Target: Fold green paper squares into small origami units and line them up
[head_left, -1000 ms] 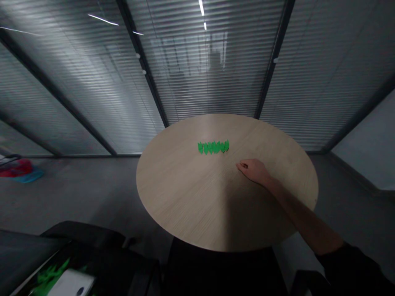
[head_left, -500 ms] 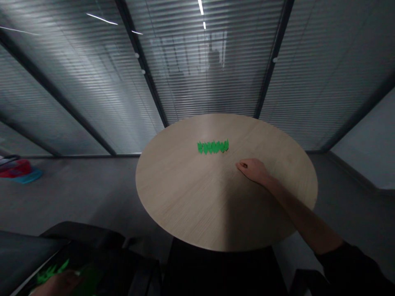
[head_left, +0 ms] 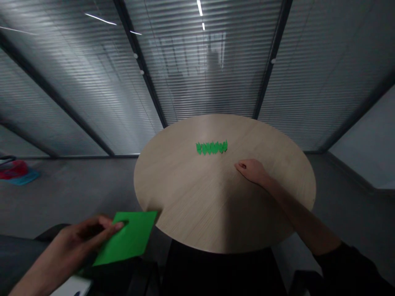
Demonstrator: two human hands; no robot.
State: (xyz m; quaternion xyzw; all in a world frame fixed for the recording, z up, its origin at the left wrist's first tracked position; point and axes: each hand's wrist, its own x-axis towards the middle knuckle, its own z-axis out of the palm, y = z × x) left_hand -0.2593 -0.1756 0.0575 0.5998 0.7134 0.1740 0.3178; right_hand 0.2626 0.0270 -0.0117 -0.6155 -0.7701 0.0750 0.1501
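Between the thumb and fingers of my left hand [head_left: 89,234] is a flat sheet of green paper [head_left: 131,236], raised at the table's near left edge. My right hand [head_left: 251,169] rests on the round wooden table [head_left: 179,189] with its fingers curled closed, and nothing shows in it. Just beyond and to the left of that hand lies a row of several small green cut-out pieces [head_left: 211,148], pointed like leaves and set side by side. They and the right hand do not touch.
Dark chair parts stand at the lower left, and a white item [head_left: 72,286] shows partly below my left hand. Red and blue things [head_left: 18,172] lie on the floor at far left. Glass panels with blinds [head_left: 203,82] rise behind the table.
My left hand has come up from the dark area at lower left and moved right, bringing the green paper into plain view. My right hand stays in place on the table.
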